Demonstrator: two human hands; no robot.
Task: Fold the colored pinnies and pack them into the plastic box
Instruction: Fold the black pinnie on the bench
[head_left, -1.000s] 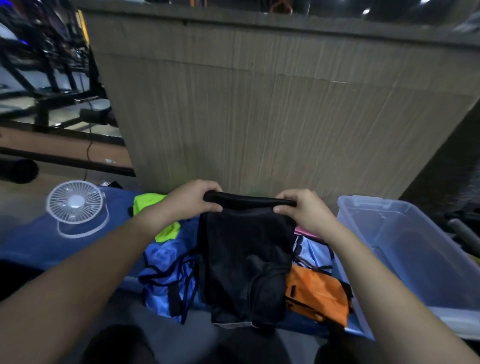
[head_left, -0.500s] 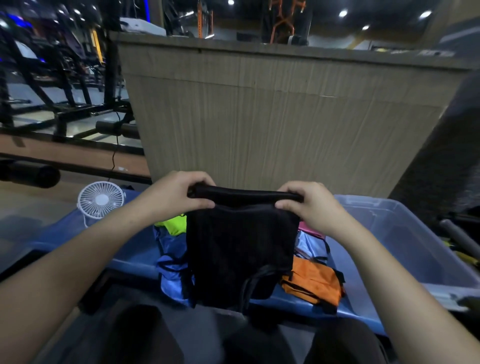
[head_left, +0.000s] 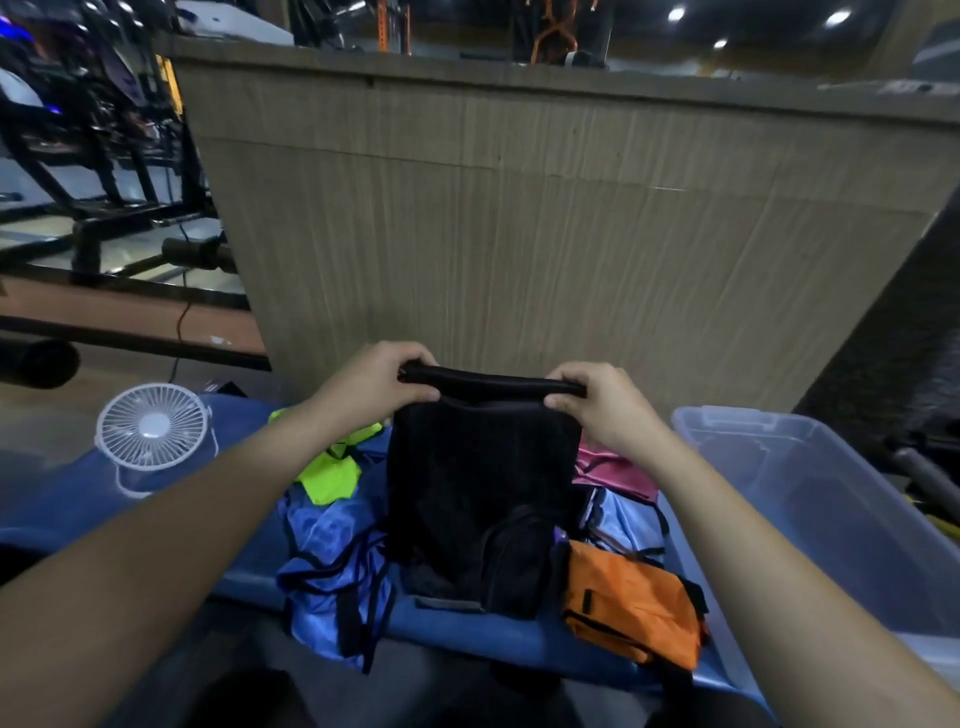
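Note:
A black pinny (head_left: 478, 488) hangs in front of me, held up by its top edge. My left hand (head_left: 371, 382) grips the left corner and my right hand (head_left: 597, 405) grips the right corner. Its lower end rests bunched on the pile below. That pile on the blue mat (head_left: 67, 514) holds a blue pinny (head_left: 332, 566), a neon yellow one (head_left: 332, 473), an orange one (head_left: 634, 608), a pink one (head_left: 613, 467) and a light blue one (head_left: 623, 519). The clear plastic box (head_left: 810, 499) stands open on the right, with nothing visible inside.
A small white fan (head_left: 153, 434) sits on the mat at the left. A tall wood-grain counter panel (head_left: 519, 234) stands right behind the pile. Gym equipment frames (head_left: 93, 171) fill the back left. Dark bars lie beyond the box at the far right.
Both hands have kept their grip on the black pinny's top edge. The pinny's lower end has settled back onto the pile after hanging slightly higher. The camera view has shifted a little.

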